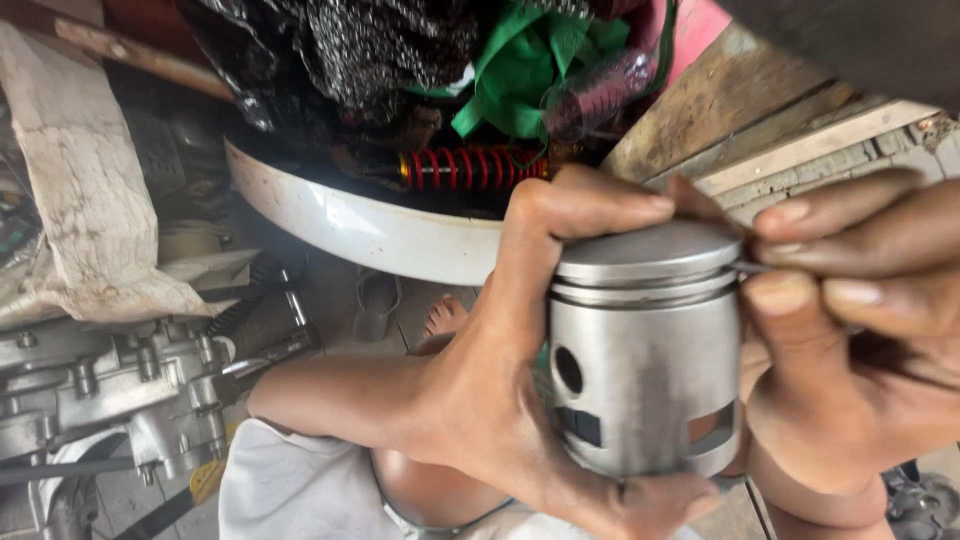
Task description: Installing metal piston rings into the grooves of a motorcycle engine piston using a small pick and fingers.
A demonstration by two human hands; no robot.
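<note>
A grey metal piston with a round side hole and ring grooves near its crown fills the centre right of the head view. My left hand wraps around it, thumb under the skirt and index finger curled over the crown's edge. My right hand comes in from the right, fingertips pinching a thin metal ring at the top groove.
A white curved scooter panel hangs behind, with a red coil spring and green cloth above it. A grey engine casing sits at lower left. My bare knee and a sandal lie below.
</note>
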